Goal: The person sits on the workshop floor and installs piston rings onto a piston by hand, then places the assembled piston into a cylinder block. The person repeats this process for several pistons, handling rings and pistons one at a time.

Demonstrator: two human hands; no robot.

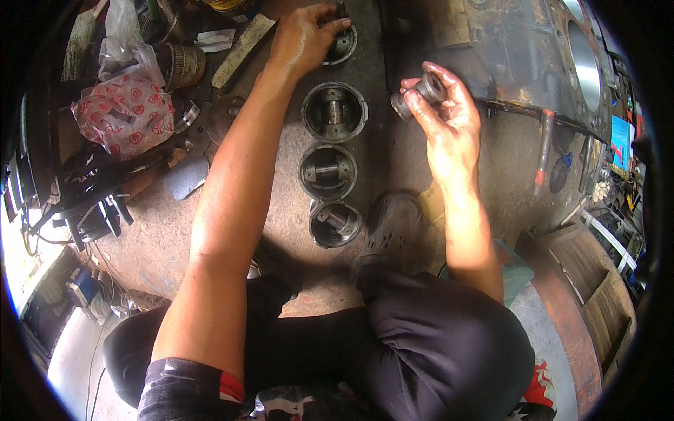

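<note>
Several round metal pistons stand in a row with their hollow ends up and pins visible inside; one piston point(363, 112) is near the middle, another piston point(304, 184) just nearer, and a smaller-looking piston point(315, 237) closest to me. At the far end, my left hand point(302, 38) reaches over the last piston point(352, 50), fingers bent around a small dark piece that I cannot make out. My right hand point(453, 119), raised to the right of the row, grips a spool-shaped metal part point(430, 87) with flanged ends between thumb and fingers.
A large dark engine block point(505, 67) with round bores lies at the far right. To the left are a printed plastic bag point(126, 116), a ribbed cylindrical part point(186, 65) and a wooden strip point(242, 52). My shoe point(393, 221) is close beside the nearest piston.
</note>
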